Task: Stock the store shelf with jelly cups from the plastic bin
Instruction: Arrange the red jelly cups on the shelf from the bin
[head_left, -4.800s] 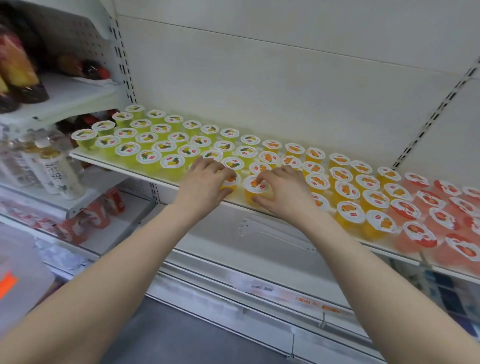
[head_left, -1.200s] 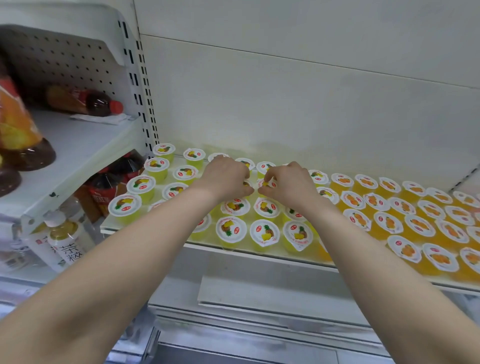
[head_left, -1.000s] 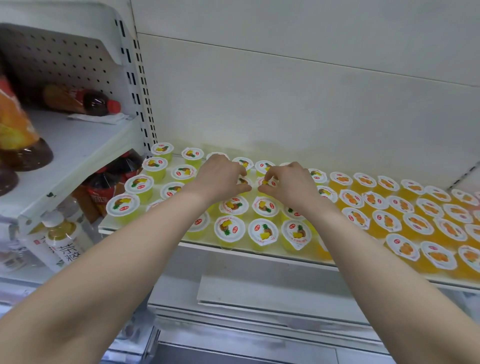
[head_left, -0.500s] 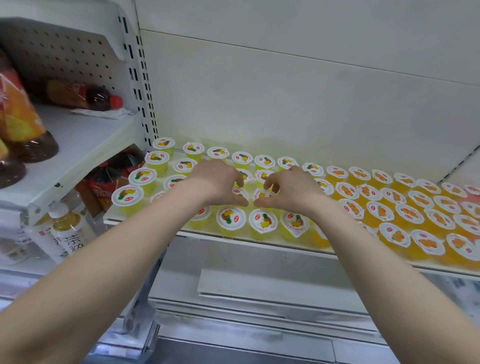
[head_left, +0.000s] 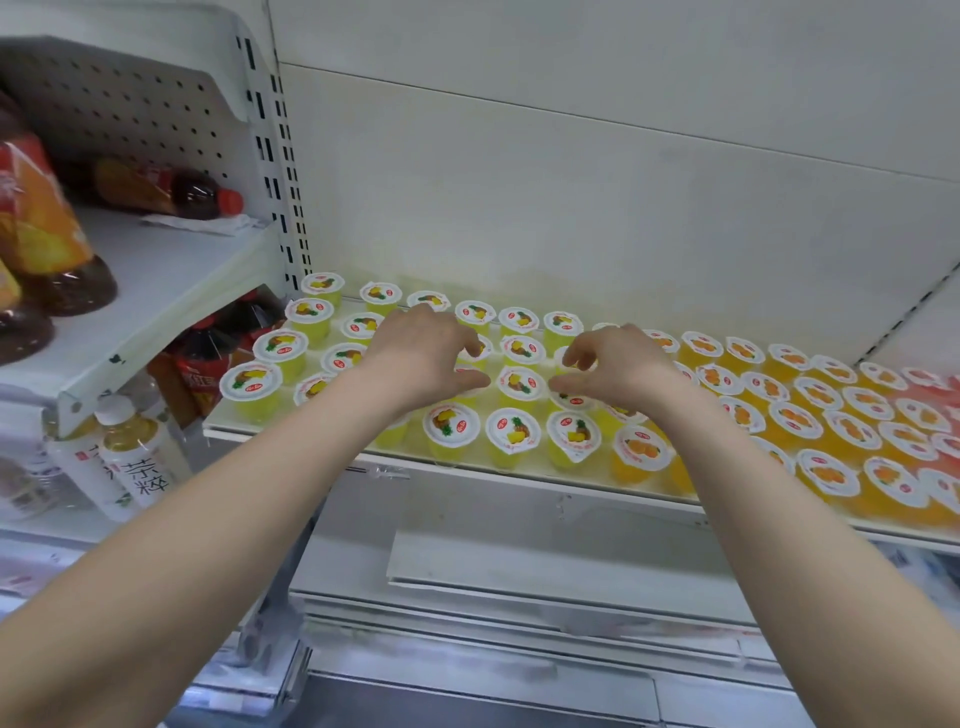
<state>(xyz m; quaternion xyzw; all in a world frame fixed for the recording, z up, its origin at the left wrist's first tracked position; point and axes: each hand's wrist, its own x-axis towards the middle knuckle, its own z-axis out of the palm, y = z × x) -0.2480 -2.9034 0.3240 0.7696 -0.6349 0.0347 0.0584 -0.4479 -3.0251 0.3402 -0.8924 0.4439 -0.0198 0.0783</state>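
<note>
Four rows jelly cups (head_left: 452, 426); one between left hand (head_left: 421, 358), right hand (head_left: 618, 370).

Jelly cups (head_left: 452, 425) on shelf (head_left: 519, 475); bottles (head_left: 140, 457) left.

A shop: slotted metal shelving (head_left: 261, 111); rows of jelly cups (head_left: 519, 383); bottled drinks (head_left: 139, 460)

Bright, soft white light, seemingly from above, leaves the back panel (head_left: 571, 208) beyond the left grip (head_left: 421, 353) and right grip (head_left: 618, 364) pale and nearly shadowless. There is a faint yellow cast just above the cups (head_left: 451, 425). Only weak shadows lie beneath both grips. Left of the left grip, the bottles (head_left: 208, 364) sit in dimmer light. The wide lens bows the shelf (head_left: 519, 470) edge and tilts the upright (head_left: 270, 156). Below the grips the rails (head_left: 467, 649) are smeared, and the forearms (head_left: 234, 493) look soft.
</note>
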